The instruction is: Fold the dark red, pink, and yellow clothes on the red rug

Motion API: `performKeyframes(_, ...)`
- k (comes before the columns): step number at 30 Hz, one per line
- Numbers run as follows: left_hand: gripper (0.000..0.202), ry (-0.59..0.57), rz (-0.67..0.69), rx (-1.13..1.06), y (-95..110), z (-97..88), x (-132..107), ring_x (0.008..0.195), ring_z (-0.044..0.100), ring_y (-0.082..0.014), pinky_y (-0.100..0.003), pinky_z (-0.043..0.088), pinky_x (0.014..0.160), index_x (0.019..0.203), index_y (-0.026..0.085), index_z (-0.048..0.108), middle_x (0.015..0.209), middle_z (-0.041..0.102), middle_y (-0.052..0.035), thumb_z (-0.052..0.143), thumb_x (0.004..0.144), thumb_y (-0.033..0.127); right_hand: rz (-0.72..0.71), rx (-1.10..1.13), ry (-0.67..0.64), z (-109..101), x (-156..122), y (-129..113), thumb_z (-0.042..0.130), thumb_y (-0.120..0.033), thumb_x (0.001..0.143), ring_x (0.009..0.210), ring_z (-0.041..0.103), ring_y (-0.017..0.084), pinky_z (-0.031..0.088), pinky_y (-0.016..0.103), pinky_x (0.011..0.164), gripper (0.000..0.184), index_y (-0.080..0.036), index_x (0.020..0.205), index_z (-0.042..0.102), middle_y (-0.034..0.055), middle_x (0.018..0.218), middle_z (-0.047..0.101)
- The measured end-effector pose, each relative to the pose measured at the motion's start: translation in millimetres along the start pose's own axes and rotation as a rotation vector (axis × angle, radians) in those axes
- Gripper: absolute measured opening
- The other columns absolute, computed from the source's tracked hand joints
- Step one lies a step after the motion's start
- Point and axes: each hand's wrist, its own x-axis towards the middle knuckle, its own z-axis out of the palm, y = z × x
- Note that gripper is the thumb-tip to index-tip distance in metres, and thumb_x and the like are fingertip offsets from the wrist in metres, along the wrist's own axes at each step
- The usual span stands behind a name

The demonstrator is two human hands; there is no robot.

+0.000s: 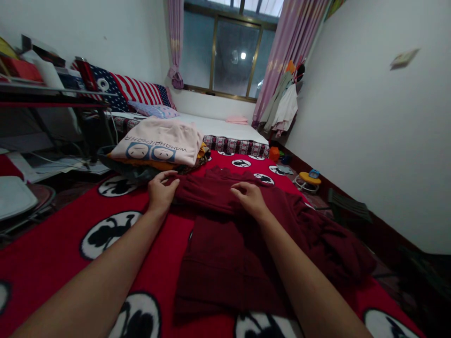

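On a red blanket [166,263] with black-and-white round prints, a clothes pile [158,143], pale pink on top, sits at the far-left edge, just beyond the left hand [162,191]. A yellow stool [307,178] stands off the right edge. Mid-blanket lies a maroon garment [218,253], fairly flat nearest the viewer, rumpled at right, partly hidden by the right forearm [303,267]. Both the left and right hand's [251,198] fingers curl narrowly at its cloth; whether they grip, I cannot tell.

A home bedroom is showing: a bed [214,123] is standing upper centre; a curtain [289,44] and clothes [286,107] are hanging upper right.
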Motion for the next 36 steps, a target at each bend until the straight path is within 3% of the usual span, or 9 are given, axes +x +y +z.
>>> performKeyframes(4, 0.054, -0.44, 0.084, -0.401, 58, 31.1, -26, 0.111, 0.062, -0.0236, -0.035, 0.05, 0.095, 0.127, 0.021, 0.056, 0.134, 0.057, -0.0099, 0.068, 0.075, 0.033, 0.308, 0.613, -0.066, 3, 4, -28, 0.05, -0.064, 0.084, 0.077, 0.068, 0.018, 0.052, 0.029, 0.068, 0.053, -0.02, 0.113, 0.056, 0.0065, 0.094, 0.07)
performKeyframes(7, 0.055, -0.705, 0.082, -0.547, 80, 51.2, -47, 0.116, 0.06, -0.0249, -0.036, 0.05, 0.095, 0.136, 0.025, 0.047, 0.143, 0.049, -0.0094, 0.062, 0.085, 0.038, 0.54, 0.823, -0.029, -7, 5, -26, 0.037, -0.077, 0.083, 0.068, 0.066, 0.016, 0.051, 0.026, 0.057, 0.066, -0.022, 0.117, 0.05, 0.0061, 0.091, 0.068)
performKeyframes(9, 0.047, -0.657, 0.101, -0.48, 73, 54.6, -52, 0.11, 0.063, -0.0237, -0.035, 0.05, 0.094, 0.131, 0.021, 0.053, 0.135, 0.056, -0.0104, 0.058, 0.087, 0.037, 0.601, 0.813, -0.008, -11, 2, -18, 0.05, -0.071, 0.08, 0.065, 0.064, 0.015, 0.049, 0.025, 0.054, 0.06, -0.023, 0.116, 0.05, 0.0054, 0.092, 0.067)
performKeyframes(12, 0.033, -0.502, 0.13, -0.169, 46, 47.8, -47, 0.097, 0.067, -0.0222, -0.035, 0.051, 0.09, 0.112, 0.016, 0.066, 0.115, 0.067, -0.0101, 0.057, 0.086, 0.034, 0.606, 0.675, 0.033, -9, -2, -7, 0.077, -0.036, 0.067, 0.068, 0.062, 0.013, 0.047, 0.023, 0.055, 0.055, -0.023, 0.115, 0.052, 0.0036, 0.094, 0.066)
performKeyframes(15, 0.028, -0.481, 0.16, 0.046, 29, 39.3, -41, 0.091, 0.066, -0.0222, -0.034, 0.051, 0.085, 0.099, 0.017, 0.072, 0.1, 0.071, -0.0084, 0.054, 0.085, 0.034, 0.521, 0.577, 0.078, -5, -1, -3, 0.072, -0.012, 0.053, 0.068, 0.061, 0.013, 0.045, 0.022, 0.056, 0.058, -0.02, 0.109, 0.06, 0.0005, 0.085, 0.066)
performKeyframes(19, 0.03, -0.59, 0.296, 0.06, 36, 39.5, -46, 0.095, 0.065, -0.0211, -0.032, 0.049, 0.088, 0.093, 0.017, 0.073, 0.098, 0.072, -0.0068, 0.049, 0.091, 0.035, 0.406, 0.568, 0.18, -17, 9, 2, 0.061, -0.015, 0.054, 0.063, 0.059, 0.012, 0.047, 0.024, 0.061, 0.042, -0.015, 0.095, 0.069, -0.0002, 0.074, 0.067)
performKeyframes(23, 0.03, -0.752, 0.446, 0.129, 42, 45.3, -59, 0.098, 0.064, -0.02, -0.032, 0.048, 0.09, 0.09, 0.019, 0.075, 0.103, 0.071, -0.0068, 0.049, 0.093, 0.034, 0.435, 0.172, 0.214, -36, 11, 17, 0.053, -0.013, 0.06, 0.071, 0.063, 0.017, 0.05, 0.028, 0.068, 0.038, -0.013, 0.093, 0.073, 0.0047, 0.077, 0.07)
performKeyframes(30, 0.029, -0.822, 0.58, 0.293, 28, 50.2, -72, 0.106, 0.061, -0.0223, -0.036, 0.047, 0.095, 0.099, 0.019, 0.075, 0.112, 0.068, -0.0092, 0.049, 0.094, 0.032, 0.2, -0.668, 0.175, -26, -2, 13, 0.055, -0.03, 0.084, 0.128, 0.046, 0.029, 0.04, 0.045, 0.104, 0.041, -0.022, 0.123, 0.064, 0.0114, 0.14, 0.05)
performKeyframes(36, 0.025, -0.852, 0.592, 0.345, 22, 53.3, -77, 0.11, 0.06, -0.0234, -0.038, 0.047, 0.097, 0.105, 0.021, 0.073, 0.117, 0.067, -0.0084, 0.053, 0.092, 0.03, 0.111, -0.698, -0.374, 4, -10, 21, 0.037, -0.051, 0.096, 0.148, 0.013, 0.027, 0.018, 0.056, 0.115, 0.058, -0.028, 0.149, 0.033, 0.004, 0.159, 0.023)
